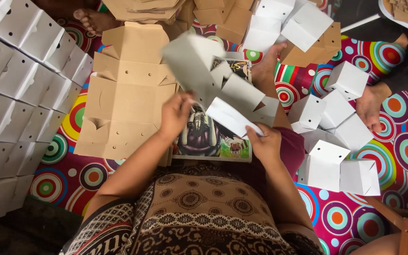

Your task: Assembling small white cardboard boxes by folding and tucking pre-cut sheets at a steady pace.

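I hold a flat white cardboard box blank (pixel 213 78) in front of me, partly folded and blurred by motion. My left hand (pixel 175 115) grips its near left edge. My right hand (pixel 264 141) pinches a white flap at its lower right. Under the blank lies a picture board with a cartoon print (pixel 211 141), resting across my lap. A stack of unfolded brown box blanks (pixel 123 94) lies just left of my left hand.
Folded white boxes are stacked in rows along the left (pixel 15 94) and piled at the right (pixel 336 141) and top (pixel 284 23). Another person's hand (pixel 369 106) and bare foot (pixel 93 19) rest on the colourful circle-patterned mat (pixel 402 141).
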